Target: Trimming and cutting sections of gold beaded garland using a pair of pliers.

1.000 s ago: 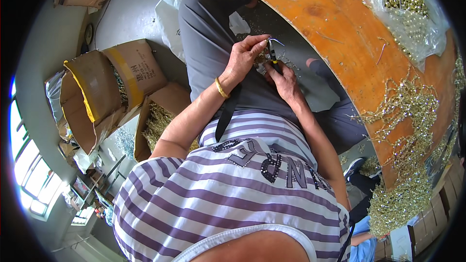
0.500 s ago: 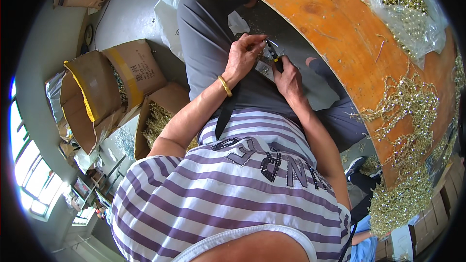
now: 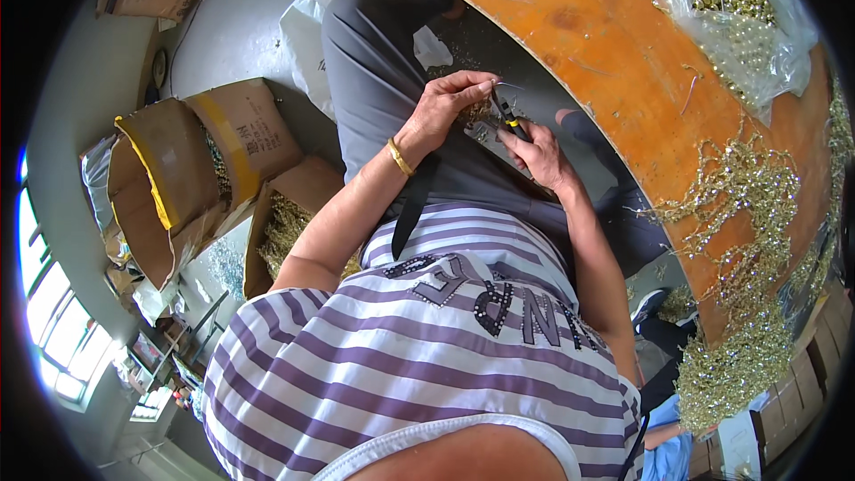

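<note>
Above my lap, my left hand has its thumb and forefinger pinched together on a thin silvery wire, whose free end sticks out to the right. Fingers of my right hand wrap round a pair of pliers with black and yellow handles. The jaws point up toward the pinched fingertips, close to the wire; whether they touch it I cannot tell. A yellow bangle circles my left wrist. Beneath the hands, partly hidden, lie small glittery bits.
An orange wooden table curves along the right, bearing glittery gold sprigs and a clear plastic bag of gold beads. Open cardboard boxes stand at my left, one holding gold sprigs. A white bag lies beyond my left knee.
My right hand and the pliers have moved slightly down and right, away from my left fingertips. My left hand has shifted a little, and the wire now points out to the right.
</note>
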A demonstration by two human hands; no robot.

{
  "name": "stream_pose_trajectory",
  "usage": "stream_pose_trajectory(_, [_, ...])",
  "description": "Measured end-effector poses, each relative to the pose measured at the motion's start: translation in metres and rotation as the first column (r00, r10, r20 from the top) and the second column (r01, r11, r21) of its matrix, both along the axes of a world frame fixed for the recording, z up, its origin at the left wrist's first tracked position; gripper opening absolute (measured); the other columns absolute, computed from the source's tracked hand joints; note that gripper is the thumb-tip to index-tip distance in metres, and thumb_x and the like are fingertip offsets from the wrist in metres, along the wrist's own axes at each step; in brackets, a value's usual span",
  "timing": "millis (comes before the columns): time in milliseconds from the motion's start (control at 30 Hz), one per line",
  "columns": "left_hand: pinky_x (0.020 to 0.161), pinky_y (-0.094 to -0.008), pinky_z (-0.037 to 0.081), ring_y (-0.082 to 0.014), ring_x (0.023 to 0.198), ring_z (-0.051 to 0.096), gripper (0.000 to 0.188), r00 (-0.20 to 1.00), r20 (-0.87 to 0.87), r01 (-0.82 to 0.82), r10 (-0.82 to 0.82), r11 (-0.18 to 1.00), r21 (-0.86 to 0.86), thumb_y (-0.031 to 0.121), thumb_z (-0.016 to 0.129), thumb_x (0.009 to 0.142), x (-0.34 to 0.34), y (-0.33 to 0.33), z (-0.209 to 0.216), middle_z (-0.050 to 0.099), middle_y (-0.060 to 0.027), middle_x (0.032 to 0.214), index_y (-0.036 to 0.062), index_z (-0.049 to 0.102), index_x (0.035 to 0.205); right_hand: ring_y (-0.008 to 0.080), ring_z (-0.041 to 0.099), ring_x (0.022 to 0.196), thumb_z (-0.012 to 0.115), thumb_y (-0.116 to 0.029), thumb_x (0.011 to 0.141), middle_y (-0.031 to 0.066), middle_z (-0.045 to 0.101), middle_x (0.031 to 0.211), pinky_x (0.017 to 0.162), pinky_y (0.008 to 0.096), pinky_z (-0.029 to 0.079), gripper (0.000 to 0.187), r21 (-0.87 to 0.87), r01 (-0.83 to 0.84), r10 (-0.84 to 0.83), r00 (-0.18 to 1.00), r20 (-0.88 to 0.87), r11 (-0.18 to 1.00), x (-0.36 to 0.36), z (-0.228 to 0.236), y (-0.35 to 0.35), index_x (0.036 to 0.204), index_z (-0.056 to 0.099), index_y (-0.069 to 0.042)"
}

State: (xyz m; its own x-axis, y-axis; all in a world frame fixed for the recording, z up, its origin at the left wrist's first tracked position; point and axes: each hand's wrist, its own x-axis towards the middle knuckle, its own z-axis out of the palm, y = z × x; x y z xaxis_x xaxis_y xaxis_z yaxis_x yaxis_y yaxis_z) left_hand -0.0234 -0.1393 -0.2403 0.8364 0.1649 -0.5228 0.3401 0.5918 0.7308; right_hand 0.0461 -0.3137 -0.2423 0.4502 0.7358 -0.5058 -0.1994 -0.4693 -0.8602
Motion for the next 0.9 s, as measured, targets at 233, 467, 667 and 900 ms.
stream_pose_trajectory(233, [0.074, -0.021, 0.041, -0.0059, 0.08, 0.052, 0.014, 0.989, 0.139, -0.102, 0.058, 0.937, 0.333, 0.011, 0.057, 0.083, 0.003, -0.004, -0.005, 0.06, 0.0019, 0.087, 0.0024, 0.062, 0.094, 0.0389, 0.055, 0.079, 0.057, -0.022, 0.078, 0.0209, 0.057, 0.078, 0.064, 0.0425, 0.043, 0.023, -0.084, 0.283, -0.156, 0.724, 0.672, 0.955, -0.034, -0.006, 0.016, 0.086, 0.05, -0.002])
stream_pose_trajectory(467, [0.069, -0.0243, 0.045, -0.0118, 0.077, 0.055, 0.02, 0.963, 0.075, -0.217, 0.258, 0.912, -0.349, 0.013, 0.055, 0.085, 0.005, 0.003, 0.008, 0.058, -0.0031, 0.086, 0.006, 0.056, 0.103, 0.031, 0.056, 0.07, 0.059, -0.027, 0.08, 0.0149, 0.057, 0.072, 0.062, 0.0355, 0.042, 0.026, -0.089, 0.318, -0.232, 0.831, 0.506, 0.944, -0.019, -0.002, -0.002, 0.087, 0.053, -0.002])
stream_pose_trajectory(667, [0.074, -0.0292, 0.046, -0.0168, 0.081, 0.057, 0.014, 0.954, 0.179, -0.1, 0.24, 0.818, -0.567, 0.015, 0.055, 0.084, -0.001, 0.004, 0.022, 0.058, -0.0051, 0.087, 0.0085, 0.054, 0.096, 0.0111, 0.049, 0.064, 0.059, -0.023, 0.08, 0.0029, 0.055, 0.071, 0.06, 0.0241, 0.04, 0.024, 0.063, 0.363, -0.367, 0.929, 0.058, 0.93, -0.025, 0.023, 0.007, 0.09, 0.054, -0.001])
stream_pose_trajectory(900, [0.068, -0.0281, 0.042, -0.015, 0.078, 0.05, 0.013, 0.917, 0.333, 0.061, 0.221, 0.747, -0.662, 0.02, 0.056, 0.084, -0.001, 0.005, 0.022, 0.055, -0.004, 0.085, 0.0104, 0.051, 0.093, 0.0182, 0.054, 0.069, 0.06, -0.023, 0.08, 0.0089, 0.057, 0.077, 0.065, 0.0273, 0.042, 0.027, 0.11, 0.346, -0.362, 0.905, 0.223, 0.932, -0.025, 0.033, 0.013, 0.092, 0.054, 0.0])
